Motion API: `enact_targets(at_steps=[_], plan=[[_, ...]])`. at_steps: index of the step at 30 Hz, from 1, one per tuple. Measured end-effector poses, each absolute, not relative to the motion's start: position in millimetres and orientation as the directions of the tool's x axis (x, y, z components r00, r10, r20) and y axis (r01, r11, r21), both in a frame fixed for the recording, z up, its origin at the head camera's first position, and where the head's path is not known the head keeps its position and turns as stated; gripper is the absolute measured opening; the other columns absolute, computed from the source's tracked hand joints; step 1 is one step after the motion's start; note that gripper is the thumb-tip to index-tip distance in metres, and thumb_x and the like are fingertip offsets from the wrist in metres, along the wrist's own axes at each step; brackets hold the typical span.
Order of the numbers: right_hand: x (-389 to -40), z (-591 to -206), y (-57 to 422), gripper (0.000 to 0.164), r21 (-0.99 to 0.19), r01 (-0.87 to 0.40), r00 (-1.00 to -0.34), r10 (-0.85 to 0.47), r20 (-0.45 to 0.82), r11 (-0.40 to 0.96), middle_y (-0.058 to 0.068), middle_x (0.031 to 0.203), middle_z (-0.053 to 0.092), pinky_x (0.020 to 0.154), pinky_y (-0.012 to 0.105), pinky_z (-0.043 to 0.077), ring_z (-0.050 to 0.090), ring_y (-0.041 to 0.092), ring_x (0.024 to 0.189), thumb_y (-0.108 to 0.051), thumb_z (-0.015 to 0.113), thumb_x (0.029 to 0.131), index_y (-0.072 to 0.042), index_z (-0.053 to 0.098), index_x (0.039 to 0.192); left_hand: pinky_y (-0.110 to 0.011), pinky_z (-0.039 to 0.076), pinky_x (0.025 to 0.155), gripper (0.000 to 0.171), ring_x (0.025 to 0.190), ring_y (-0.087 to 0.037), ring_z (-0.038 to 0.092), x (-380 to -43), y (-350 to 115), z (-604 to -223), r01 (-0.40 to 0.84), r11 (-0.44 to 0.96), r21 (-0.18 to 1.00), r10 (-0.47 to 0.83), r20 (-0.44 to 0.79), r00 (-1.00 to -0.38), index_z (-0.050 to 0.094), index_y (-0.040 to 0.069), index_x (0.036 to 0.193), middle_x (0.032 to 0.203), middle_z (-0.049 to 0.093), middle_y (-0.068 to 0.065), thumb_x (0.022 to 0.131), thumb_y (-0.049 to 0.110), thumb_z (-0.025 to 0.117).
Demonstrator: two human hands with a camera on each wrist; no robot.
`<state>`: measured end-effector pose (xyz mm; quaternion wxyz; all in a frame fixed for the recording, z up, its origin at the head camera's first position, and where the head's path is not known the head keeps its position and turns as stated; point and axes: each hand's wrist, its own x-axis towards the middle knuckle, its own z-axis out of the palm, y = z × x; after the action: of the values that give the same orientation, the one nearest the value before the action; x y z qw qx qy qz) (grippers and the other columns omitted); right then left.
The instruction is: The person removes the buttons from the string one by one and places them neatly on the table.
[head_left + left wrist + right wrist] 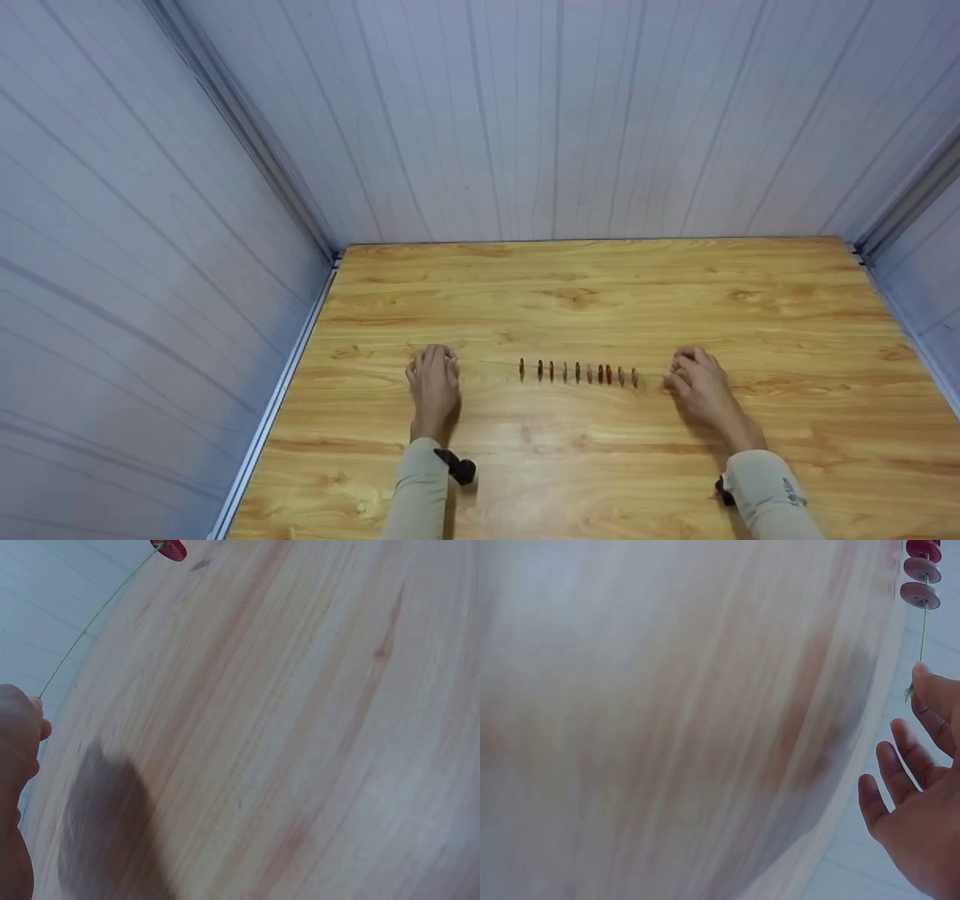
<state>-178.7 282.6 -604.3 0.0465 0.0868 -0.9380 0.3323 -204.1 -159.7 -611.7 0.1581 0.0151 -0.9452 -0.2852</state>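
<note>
A thin green thread (86,628) runs taut between my two hands, with several buttons strung on it. In the head view the buttons hang edge-on in a spaced row, from a reddish button (522,368) at the left to a brownish button (635,377) at the right. My left hand (435,384) grips the left end of the thread, its fingertips mostly hidden. At the other end, my right hand (703,388) pinches the thread between thumb and index finger, the other fingers spread. A small knotted tuft (909,693) pokes out below that pinch.
The wood-grain table (570,480) lies beneath both hands. Pale panelled walls (525,120) stand along its back, left and right sides. A small black device (461,470) sits at my left wrist, and another black device (724,491) at the right.
</note>
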Motion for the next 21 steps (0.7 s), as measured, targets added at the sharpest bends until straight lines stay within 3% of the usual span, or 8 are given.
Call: enact_targets(at_steps=[9, 14, 21], plan=[[-177.6, -603.5, 283.4, 0.008, -0.589, -0.169, -0.986, -0.129, 0.109, 0.790, 0.023, 0.125, 0.048, 0.095, 0.064, 0.025, 0.039, 0.045, 0.116, -0.013, 0.060, 0.094, -0.008, 0.062, 0.088, -0.053, 0.028, 0.103, 0.005, 0.109, -0.028, 0.049, -202.7, -158.6, -615.1, 0.043, 0.832, 0.553, -0.112, 0.243, -0.964, 0.058, 0.015, 0.097, 0.107, 0.060, -0.003, 0.098, 0.014, 0.053], [-176.7, -602.7, 285.6, 0.009, -0.576, -0.146, -0.989, -0.120, 0.083, 0.804, 0.023, 0.125, 0.048, 0.096, 0.065, 0.023, 0.037, 0.046, 0.119, -0.014, 0.060, 0.094, -0.007, 0.062, 0.088, -0.055, 0.027, 0.104, 0.006, 0.117, -0.028, 0.047, -202.3, -158.6, -618.0, 0.040, 0.824, 0.565, -0.088, 0.197, -0.977, 0.059, 0.015, 0.099, 0.114, 0.060, -0.004, 0.097, 0.014, 0.054], [-175.8, -603.3, 284.7, 0.010, -0.547, -0.122, -0.992, -0.108, 0.057, 0.828, 0.026, 0.129, 0.046, 0.097, 0.069, 0.021, 0.032, 0.052, 0.123, -0.017, 0.060, 0.095, -0.010, 0.061, 0.088, -0.057, 0.031, 0.098, 0.005, 0.116, -0.030, 0.047, -202.4, -159.9, -622.2, 0.080, 0.828, 0.555, -0.036, 0.195, -0.980, 0.060, 0.017, 0.095, 0.112, 0.061, -0.003, 0.097, 0.020, 0.056]])
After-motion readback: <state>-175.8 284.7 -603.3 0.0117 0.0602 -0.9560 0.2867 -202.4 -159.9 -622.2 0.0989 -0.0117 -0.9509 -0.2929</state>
